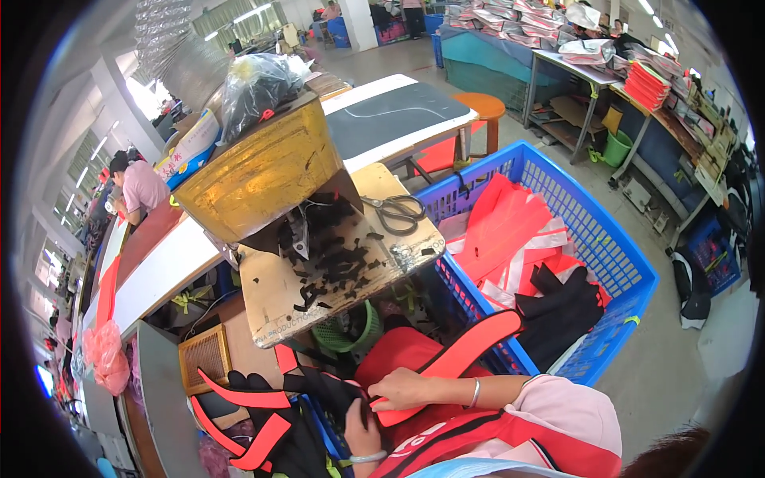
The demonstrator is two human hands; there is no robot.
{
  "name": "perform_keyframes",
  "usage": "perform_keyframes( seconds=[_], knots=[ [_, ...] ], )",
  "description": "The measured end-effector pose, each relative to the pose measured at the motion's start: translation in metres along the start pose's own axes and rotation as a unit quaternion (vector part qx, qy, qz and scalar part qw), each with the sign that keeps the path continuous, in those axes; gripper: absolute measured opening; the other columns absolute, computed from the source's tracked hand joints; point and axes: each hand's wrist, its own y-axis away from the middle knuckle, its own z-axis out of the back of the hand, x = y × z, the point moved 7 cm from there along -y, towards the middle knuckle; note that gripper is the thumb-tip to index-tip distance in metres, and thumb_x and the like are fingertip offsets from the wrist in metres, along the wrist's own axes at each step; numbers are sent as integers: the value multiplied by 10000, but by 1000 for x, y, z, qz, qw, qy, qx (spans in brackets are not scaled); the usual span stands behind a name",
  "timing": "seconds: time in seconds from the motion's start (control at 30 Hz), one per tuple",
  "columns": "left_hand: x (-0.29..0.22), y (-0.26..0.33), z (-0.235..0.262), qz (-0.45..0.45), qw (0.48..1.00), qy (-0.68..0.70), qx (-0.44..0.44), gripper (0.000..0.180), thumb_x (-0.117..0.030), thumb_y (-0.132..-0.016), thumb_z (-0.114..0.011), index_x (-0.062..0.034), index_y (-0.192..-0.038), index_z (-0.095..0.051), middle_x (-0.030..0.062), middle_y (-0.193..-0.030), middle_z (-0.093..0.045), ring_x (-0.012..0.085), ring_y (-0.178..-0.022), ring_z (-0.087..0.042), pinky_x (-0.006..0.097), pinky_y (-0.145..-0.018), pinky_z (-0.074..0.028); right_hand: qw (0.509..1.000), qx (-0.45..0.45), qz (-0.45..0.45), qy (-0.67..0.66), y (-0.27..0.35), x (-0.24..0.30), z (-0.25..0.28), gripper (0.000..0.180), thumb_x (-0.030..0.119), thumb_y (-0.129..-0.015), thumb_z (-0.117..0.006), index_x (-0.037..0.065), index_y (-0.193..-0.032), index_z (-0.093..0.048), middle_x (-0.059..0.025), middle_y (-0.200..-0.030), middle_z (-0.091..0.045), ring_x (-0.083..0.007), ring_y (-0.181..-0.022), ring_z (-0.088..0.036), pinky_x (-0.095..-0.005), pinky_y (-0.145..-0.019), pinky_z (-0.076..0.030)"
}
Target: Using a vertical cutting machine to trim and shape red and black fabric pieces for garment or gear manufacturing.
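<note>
A bright orange-red fabric strip with a black edge (470,342) slants across my lap toward the blue basket. My right hand (402,390) is closed on its lower end. Beside it, my left hand (360,430) has bent fingers at a black fabric piece (323,390) that joins the strip's lower end; its fingertips are partly hidden. More black pieces with orange-red strips (267,442) hang in a heap at my left. In front of me stands a yellow machine (259,179) over a worn wooden board (271,311), which is strewn with black scraps (339,259).
Scissors (394,213) lie on the board's right side. A blue plastic basket (637,275) at the right holds orange-red pieces (506,219) and black pieces (562,307). Below the board is a green basket (351,338). Beyond stand a round stool (482,103) and a white-edged table (390,84).
</note>
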Motion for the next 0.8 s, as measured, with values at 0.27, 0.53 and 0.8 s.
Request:
perform_keyframes(
  seconds=[0.27, 0.53, 0.8],
  knots=[
    [-72, -55, 77, -116, 972, 18, 205, 321, -15, -780, -665, -55, -1097, -696, 155, -970, -704, 321, -873, -683, 372, -768, -539, 976, -48, 142, -155, 15, 46, 87, 232, 317, -858, -668, 119, -979, -680, -130, -834, -678, -322, -769, -665, -424, -649, -506],
    [-166, -156, 132, -299, 898, 8, 322, 250, -82, -784, -708, -59, -1032, -695, 112, -786, -665, 300, -661, -629, 379, -598, -481, 959, -194, 201, -53, 9, 84, 196, 167, 144, -768, -775, 40, -866, -688, -106, -743, -662, -286, -670, -658, -352, -588, -498],
    [-167, -217, 127, -280, 888, 79, 357, 266, -71, -781, -739, 18, -1027, -691, 154, -809, -679, 324, -722, -645, 357, -662, -503, 960, -232, 158, 0, -7, 78, 238, 156, 160, -808, -722, 56, -913, -670, -123, -783, -655, -319, -696, -645, -360, -596, -500]
  ],
)
